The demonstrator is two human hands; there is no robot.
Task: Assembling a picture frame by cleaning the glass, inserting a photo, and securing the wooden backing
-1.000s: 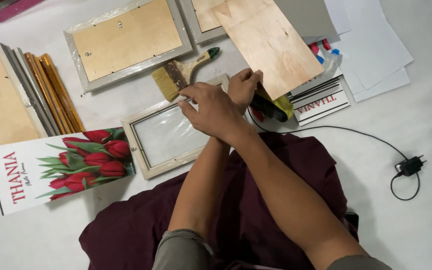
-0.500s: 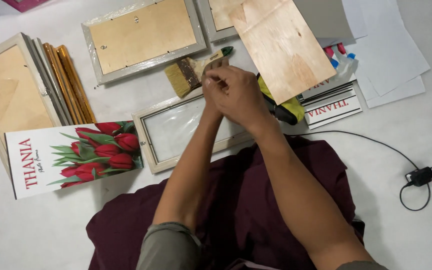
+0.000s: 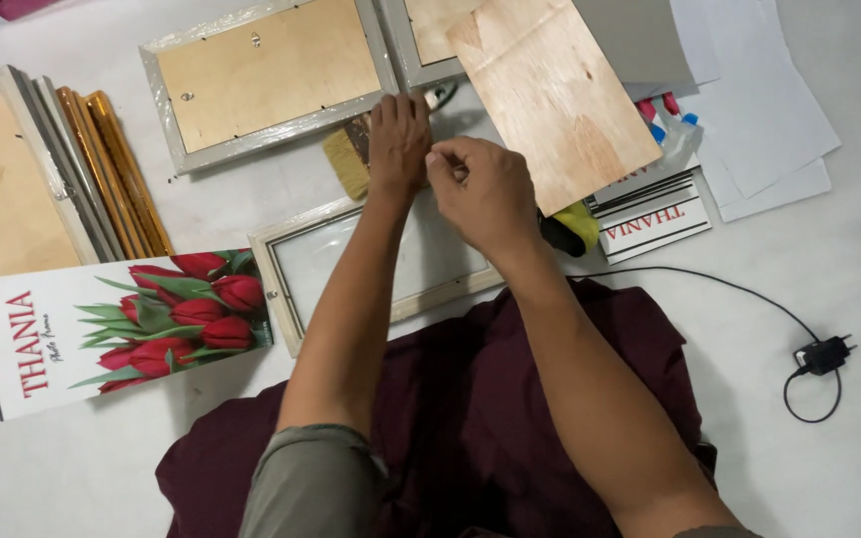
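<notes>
Left hand lies flat, fingers open, on a brush – right hand just beside it, fingers pinched shut on something too small to see. Both hover over a glass frame; plywood board just right, tulip print well left.

Both hands over glazed frame

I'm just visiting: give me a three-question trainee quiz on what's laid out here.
1. True or false: the left hand rests on the paintbrush.
2. Which lies under both forearms: A) the glass-fronted frame, B) the plywood board, C) the charger?
3. Fill in: the printed card shows red ____.

Key: 1 true; 2 A; 3 tulips.
</notes>
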